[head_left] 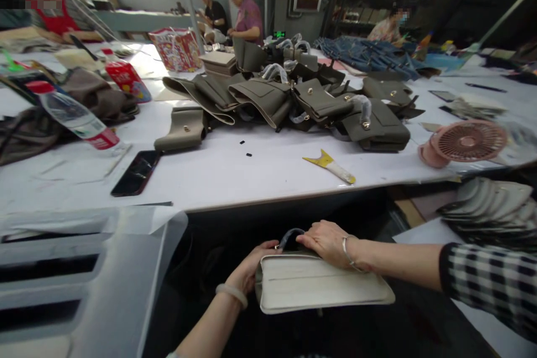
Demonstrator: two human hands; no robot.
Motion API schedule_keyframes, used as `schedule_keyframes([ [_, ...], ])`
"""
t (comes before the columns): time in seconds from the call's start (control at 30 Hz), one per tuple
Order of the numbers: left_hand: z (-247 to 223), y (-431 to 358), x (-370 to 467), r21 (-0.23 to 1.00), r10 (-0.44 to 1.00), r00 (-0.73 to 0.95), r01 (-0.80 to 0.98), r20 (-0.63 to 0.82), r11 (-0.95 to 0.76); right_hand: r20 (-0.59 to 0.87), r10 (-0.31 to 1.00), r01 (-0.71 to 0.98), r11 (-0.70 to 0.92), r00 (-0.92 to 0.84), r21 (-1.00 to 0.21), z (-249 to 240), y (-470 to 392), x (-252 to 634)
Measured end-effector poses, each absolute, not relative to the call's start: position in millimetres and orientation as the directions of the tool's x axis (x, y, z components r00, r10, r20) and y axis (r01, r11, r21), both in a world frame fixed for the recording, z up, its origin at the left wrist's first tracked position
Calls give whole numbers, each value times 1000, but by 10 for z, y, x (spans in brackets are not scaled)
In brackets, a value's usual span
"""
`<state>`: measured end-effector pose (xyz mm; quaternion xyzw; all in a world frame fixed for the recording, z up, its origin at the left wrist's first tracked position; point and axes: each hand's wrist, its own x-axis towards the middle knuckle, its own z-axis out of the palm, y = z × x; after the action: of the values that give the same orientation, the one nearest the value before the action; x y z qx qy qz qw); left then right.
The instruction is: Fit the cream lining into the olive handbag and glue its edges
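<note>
Below the table's front edge, a handbag (pixel 323 285) is held between my two hands, its pale inner face or lining turned up toward me. My left hand (pixel 255 263) grips the bag's left side, its fingers partly hidden behind it. Over the upper edge lies my right hand (pixel 327 241), fingers curled near the plastic-wrapped handle (pixel 289 235). On the table beyond, several olive-grey handbags (pixel 260 95) lie in a heap, some with wrapped handles and metal clasps.
A yellow forked tool (pixel 329 166), a phone (pixel 136 172) and a pink fan (pixel 465 142) lie on the white table (pixel 218 179). At left are a water bottle (pixel 73 114) and a translucent plastic crate (pixel 121 257). Stacked pale pieces (pixel 490 207) stand at right. Several people sit beyond.
</note>
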<state>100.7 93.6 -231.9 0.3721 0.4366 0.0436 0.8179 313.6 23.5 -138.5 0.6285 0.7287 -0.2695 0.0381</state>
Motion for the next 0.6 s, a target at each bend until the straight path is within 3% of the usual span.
schedule_keyframes([
  [0.13, -2374, 927, 1029, 598, 389, 597, 197, -702, 777, -459, 853, 911, 43, -247, -409, -1402, 266, 3114],
  [0.4, -2353, 940, 1061, 575, 402, 557, 173, -727, 800, -464, 802, 883, 159, -377, -442, -1330, 317, 3063],
  [0.6, -2382, 947, 1046, 557, 378, 548, 203, -746, 806, -499, 785, 850, 67, -368, -522, -1320, 363, 2981],
])
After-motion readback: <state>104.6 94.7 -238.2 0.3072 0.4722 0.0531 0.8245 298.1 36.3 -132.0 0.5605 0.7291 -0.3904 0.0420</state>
